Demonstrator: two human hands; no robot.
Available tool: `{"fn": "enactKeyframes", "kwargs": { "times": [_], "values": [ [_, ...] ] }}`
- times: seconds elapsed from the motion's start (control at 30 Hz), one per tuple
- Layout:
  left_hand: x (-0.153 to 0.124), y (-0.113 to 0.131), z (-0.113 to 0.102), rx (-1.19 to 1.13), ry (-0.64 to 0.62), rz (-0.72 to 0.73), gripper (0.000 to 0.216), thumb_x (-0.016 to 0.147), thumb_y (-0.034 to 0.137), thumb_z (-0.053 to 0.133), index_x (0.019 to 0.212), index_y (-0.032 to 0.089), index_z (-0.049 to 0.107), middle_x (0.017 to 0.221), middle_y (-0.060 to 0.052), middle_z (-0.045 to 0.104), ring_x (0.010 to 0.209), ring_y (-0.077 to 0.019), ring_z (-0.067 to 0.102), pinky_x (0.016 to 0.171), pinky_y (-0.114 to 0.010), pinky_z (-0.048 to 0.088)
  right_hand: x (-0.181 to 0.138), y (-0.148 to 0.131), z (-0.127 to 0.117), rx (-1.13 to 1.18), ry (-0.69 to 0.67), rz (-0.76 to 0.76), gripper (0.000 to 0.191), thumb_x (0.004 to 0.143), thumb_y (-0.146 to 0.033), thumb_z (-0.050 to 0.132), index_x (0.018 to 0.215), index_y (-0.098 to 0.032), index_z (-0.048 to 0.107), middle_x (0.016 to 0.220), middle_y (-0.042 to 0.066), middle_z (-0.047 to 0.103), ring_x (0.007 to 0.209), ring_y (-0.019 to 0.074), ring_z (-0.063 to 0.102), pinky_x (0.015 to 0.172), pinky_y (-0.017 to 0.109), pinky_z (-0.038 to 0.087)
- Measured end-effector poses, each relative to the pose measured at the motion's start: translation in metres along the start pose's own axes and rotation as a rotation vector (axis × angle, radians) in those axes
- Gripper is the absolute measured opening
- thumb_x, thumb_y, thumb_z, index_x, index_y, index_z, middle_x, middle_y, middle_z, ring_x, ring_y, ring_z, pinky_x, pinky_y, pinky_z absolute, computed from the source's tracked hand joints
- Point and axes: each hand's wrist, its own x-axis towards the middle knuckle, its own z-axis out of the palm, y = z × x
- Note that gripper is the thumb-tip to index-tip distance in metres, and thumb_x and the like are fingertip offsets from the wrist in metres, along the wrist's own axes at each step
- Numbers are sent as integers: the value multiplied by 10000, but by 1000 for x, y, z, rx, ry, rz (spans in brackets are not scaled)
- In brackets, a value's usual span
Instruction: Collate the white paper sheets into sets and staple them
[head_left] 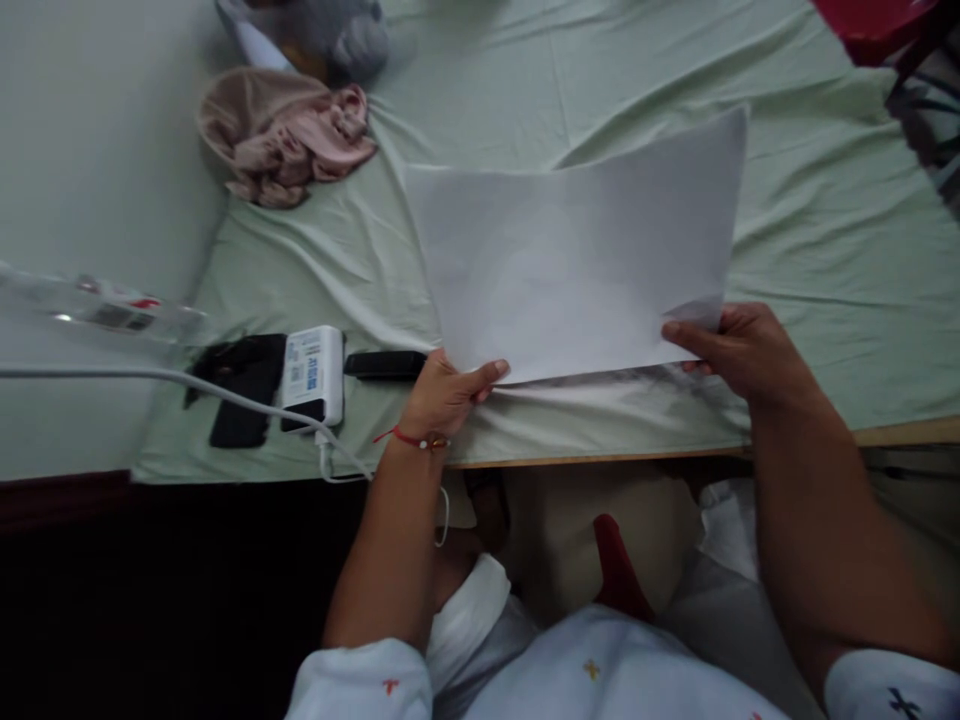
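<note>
A large white sheet of paper point(570, 260) is held up over the cloth-covered surface, slightly bowed, its upper right corner raised. My left hand point(450, 390) pinches its lower left corner, thumb on top; a red string bracelet circles that wrist. At the lower right edge my right hand point(739, 345) grips the paper, thumb on the near face and fingers behind. The paper buckles a little beside that thumb. No writing shows on the side facing me. Just left of my left hand lies a narrow black case point(385, 365).
On the green cloth point(825, 300) lie a white power bank point(313, 375) with a white cable point(187, 378), a black phone point(251, 400) and a crumpled pink cloth point(300, 140). A clear plastic bottle point(112, 310) is at left. A red chair point(877, 30) stands far right.
</note>
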Motion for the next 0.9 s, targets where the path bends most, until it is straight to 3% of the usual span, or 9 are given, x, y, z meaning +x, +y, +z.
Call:
{"fn": "enactKeyframes", "kwargs": {
  "times": [0.23,0.47,0.63,0.9],
  "values": [
    [-4,12,-5,-69,5,-37,769,394,191,1246,1051,197,846,768,94,733,501,-3,419,400,-152,242,-9,0,-8,-22,-33,-37,620,716,-713,1184,586,-292,748,527,-48,583,444,106,485,374,241,412],
    [-2,9,-11,-48,32,-33,732,373,173,1242,963,196,810,746,91,713,533,-22,462,409,-152,301,-9,-6,-8,-181,-144,44,642,757,-620,1201,571,-270,696,508,-55,570,435,90,450,404,239,328],
    [-1,7,-10,-34,49,-13,650,395,215,1242,859,183,789,720,68,709,545,-33,500,418,-150,336,-6,-9,-2,-183,-92,34,570,799,-439,1185,579,-261,691,506,-61,565,434,88,439,421,253,303],
    [-2,13,-12,-70,60,-9,648,414,144,1217,887,197,777,713,105,691,493,6,407,406,-140,288,-9,-14,1,13,-46,-13,347,718,-441,1132,807,-231,871,625,-32,654,508,87,478,450,240,332]
  ]
}}
